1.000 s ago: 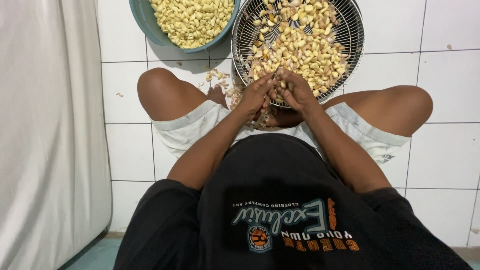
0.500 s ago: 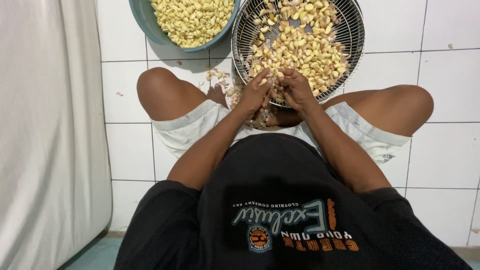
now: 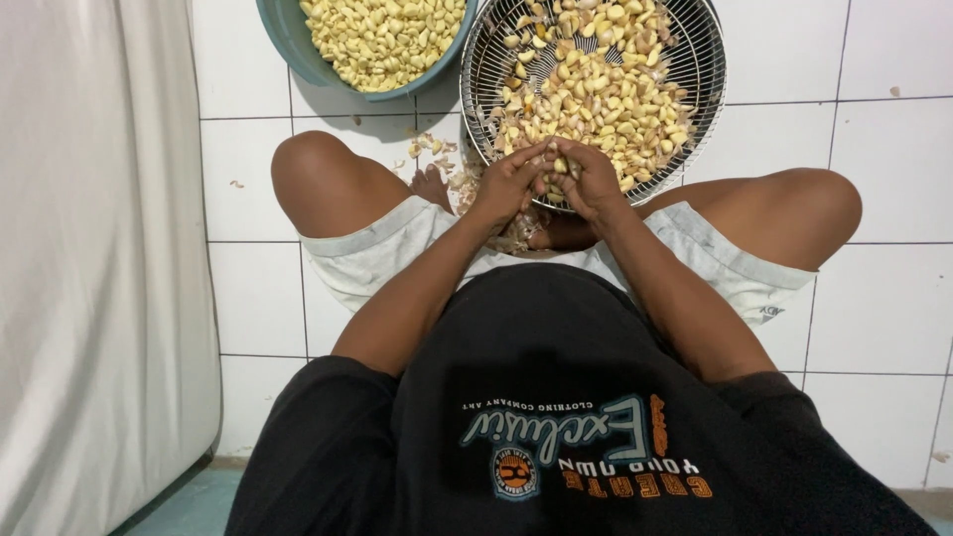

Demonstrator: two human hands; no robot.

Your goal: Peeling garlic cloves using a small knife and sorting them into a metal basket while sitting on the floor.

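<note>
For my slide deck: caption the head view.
Both hands peel a garlic clove over a round wire basket beside a teal plastic bowl.

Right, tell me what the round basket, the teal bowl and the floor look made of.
Round basket: thin metal wire, probably steel, judging by its shiny, see-through radial ribs. Teal bowl: likely plastic, with a smooth, matte, evenly coloured wall. Floor: glazed white ceramic tile by the look of it, with a slight sheen and grey grout lines. Both hands work garlic cloves at the basket's rim.
</note>
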